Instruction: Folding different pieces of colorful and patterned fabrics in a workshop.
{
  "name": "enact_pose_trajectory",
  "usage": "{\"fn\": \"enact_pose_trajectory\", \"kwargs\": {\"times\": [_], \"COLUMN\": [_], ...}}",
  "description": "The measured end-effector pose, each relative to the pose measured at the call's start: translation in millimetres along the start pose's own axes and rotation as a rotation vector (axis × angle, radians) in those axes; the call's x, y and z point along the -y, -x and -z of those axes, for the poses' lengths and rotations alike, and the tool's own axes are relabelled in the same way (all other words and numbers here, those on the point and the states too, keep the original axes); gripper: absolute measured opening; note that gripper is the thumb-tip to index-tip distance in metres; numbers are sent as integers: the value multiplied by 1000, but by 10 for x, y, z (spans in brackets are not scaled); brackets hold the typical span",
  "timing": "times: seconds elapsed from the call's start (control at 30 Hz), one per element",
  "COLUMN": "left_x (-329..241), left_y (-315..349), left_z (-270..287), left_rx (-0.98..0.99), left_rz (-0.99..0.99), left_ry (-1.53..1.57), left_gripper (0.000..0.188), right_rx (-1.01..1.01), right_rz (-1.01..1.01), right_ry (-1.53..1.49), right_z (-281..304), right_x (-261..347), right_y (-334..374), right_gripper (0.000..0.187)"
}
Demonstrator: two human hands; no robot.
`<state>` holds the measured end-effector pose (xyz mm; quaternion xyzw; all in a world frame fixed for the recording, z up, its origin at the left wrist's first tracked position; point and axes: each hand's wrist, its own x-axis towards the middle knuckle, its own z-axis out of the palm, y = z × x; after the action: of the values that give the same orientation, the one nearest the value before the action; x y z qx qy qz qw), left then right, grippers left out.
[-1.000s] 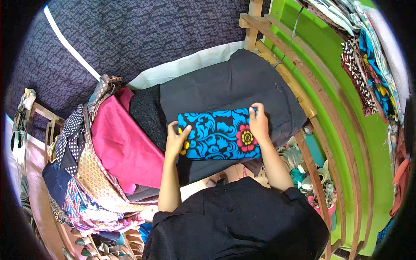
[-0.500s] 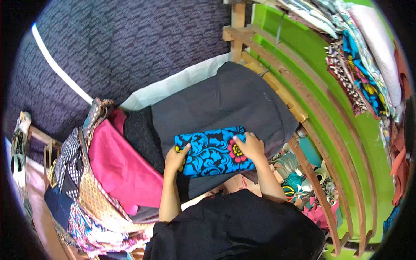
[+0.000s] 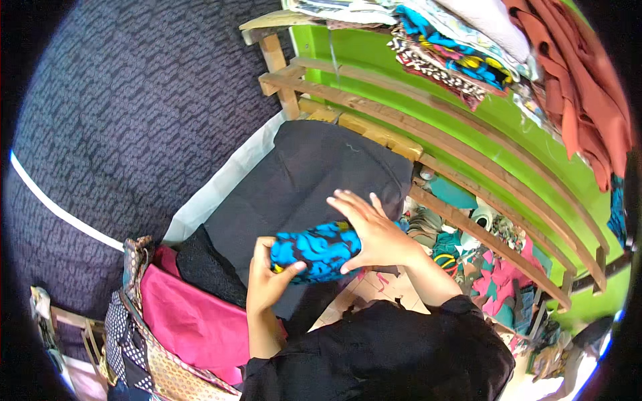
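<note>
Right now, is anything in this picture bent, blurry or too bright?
In the head view, the wooden slats bow, bending with the lens; in the head view, the blue patterned cloth looks slightly smeared; in the head view, the lower right edge glares white.

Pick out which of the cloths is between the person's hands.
The blue-and-black cloth, between the left hand and right hand; the pink cloth lies further left, and the similar shelf cloth is at upper right.

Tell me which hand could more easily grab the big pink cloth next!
Probably the left hand: it's nearer the big pink cloth; the right hand is farther, beyond the held blue cloth.
</note>
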<state>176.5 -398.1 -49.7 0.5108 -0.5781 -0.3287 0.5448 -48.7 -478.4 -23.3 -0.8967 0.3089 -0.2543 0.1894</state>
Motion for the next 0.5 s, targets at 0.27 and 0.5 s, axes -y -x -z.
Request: {"fn": "enact_pose_trajectory", "kwargs": {"times": [0.27,0.5], "left_x": [-358,-217], "left_y": [-97,-83], "left_z": [-416,-1241], "left_rx": [348,160], "left_rz": [-220,-350], "left_ry": [-62,454], "left_gripper": [59,95], "right_rx": [42,-693], "right_rz": [-234,-472], "right_ry": [-426,-780], "right_z": [-22,308], "right_x": [-45,92], "right_y": [870,1817], "right_gripper": [45,48]}}
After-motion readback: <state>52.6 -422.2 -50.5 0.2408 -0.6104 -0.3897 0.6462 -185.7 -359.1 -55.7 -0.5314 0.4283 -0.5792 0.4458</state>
